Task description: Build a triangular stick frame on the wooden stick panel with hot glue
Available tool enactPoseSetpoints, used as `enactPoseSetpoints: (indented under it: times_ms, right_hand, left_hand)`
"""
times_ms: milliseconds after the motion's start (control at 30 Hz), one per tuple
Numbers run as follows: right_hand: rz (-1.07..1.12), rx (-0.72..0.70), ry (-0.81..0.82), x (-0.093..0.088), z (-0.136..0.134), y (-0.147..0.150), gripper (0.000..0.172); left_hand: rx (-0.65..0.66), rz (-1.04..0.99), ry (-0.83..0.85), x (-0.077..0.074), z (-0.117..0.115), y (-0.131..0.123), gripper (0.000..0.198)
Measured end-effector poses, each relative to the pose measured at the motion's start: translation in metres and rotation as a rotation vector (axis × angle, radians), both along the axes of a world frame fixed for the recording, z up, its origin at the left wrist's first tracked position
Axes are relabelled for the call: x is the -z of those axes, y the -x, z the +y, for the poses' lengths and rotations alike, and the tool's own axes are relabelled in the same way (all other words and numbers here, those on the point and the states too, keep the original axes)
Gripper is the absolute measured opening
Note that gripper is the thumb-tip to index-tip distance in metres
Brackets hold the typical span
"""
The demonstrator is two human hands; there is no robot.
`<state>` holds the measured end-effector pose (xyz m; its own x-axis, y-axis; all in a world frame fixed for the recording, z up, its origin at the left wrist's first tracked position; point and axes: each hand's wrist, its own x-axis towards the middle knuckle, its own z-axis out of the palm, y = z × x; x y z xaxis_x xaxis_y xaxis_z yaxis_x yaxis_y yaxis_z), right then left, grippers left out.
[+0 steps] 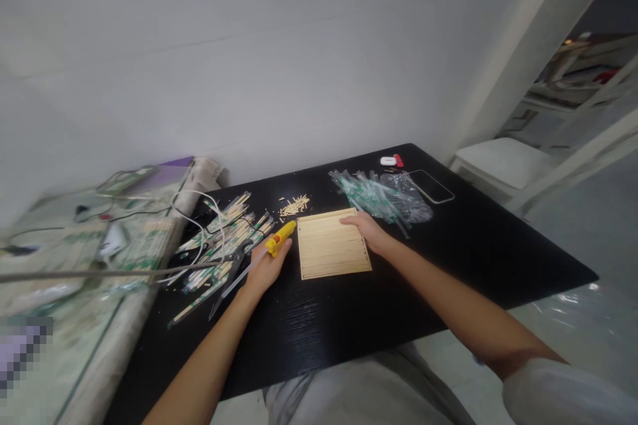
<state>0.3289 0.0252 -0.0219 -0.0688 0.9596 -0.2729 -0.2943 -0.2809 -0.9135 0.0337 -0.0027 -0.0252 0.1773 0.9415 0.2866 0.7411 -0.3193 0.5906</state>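
Observation:
My left hand [266, 269] grips a yellow glue gun [280, 237], its nozzle pointing toward a square panel of wooden sticks [331, 243] lying flat on the black table [409, 299]. My right hand [367, 230] rests on the panel's right edge, fingers curled over its top right corner. A white cord [204, 222] runs from the left toward the glue gun.
Scissors [233, 267] lie left of my left hand among a heap of chopsticks in paper sleeves [222, 239]. Cut stick bits [295, 204] sit behind the panel. Torn clear wrappers [381, 198], a phone [431, 186] and a small white case [387, 161] lie at the back right. A cluttered glass surface [64, 279] stands to the left.

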Motion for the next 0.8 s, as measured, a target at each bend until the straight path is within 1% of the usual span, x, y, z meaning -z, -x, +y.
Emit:
enactPoseSetpoints:
  times_ms: [100, 300, 567, 800]
  right_hand:
    - [0.004, 0.011, 0.008, 0.0001, 0.0002, -0.0002, 0.016]
    - [0.044, 0.025, 0.029, 0.0026, 0.0024, -0.0006, 0.018]
    - [0.097, 0.071, 0.045, 0.0017, 0.0024, 0.0006, 0.01]
    - [0.163, 0.106, 0.056, 0.0024, 0.0031, -0.0028, 0.014]
  left_hand:
    - [0.02, -0.01, 0.002, -0.0002, 0.0001, -0.0001, 0.052]
    - [0.029, -0.001, 0.004, 0.0004, 0.0013, -0.0004, 0.051]
    - [0.069, 0.0, 0.012, 0.0001, 0.0016, -0.0003, 0.047]
    - [0.051, 0.017, 0.031, 0.0002, 0.0011, -0.0012, 0.046]
